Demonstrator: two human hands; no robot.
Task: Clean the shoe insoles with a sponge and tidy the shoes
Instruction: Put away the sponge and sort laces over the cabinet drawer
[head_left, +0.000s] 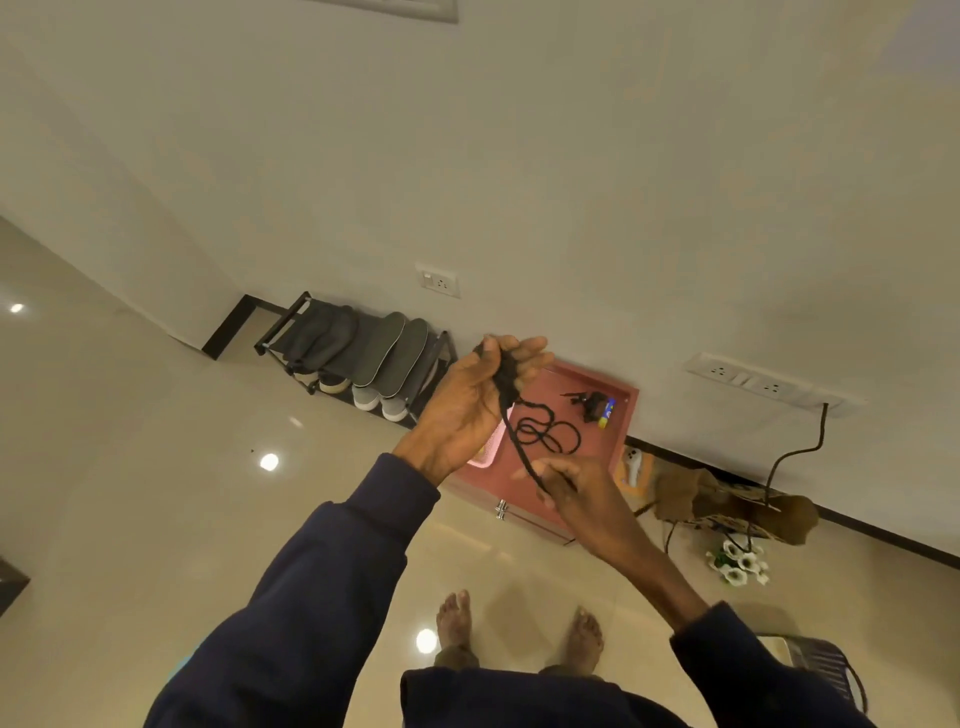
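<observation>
My left hand (475, 400) is raised and grips a bunched black shoelace (506, 379) between thumb and fingers. The lace runs down to my right hand (563, 488), which pinches its lower stretch. A second black lace (550, 436) lies coiled on the pink box top (566, 467) below my hands. Several dark insoles (384, 348) lean upright on a black shoe rack (291, 322) by the wall. Light-coloured shoes (374, 400) sit on the rack's lower shelf. No sponge is in view.
A small black object and a blue-yellow item (602, 408) lie on the pink box. White flowers (740, 566) and a brown decoration (727, 504) stand at the right by the wall. A cable (800, 452) hangs from a wall socket. My bare feet (457, 623) stand on glossy tiles.
</observation>
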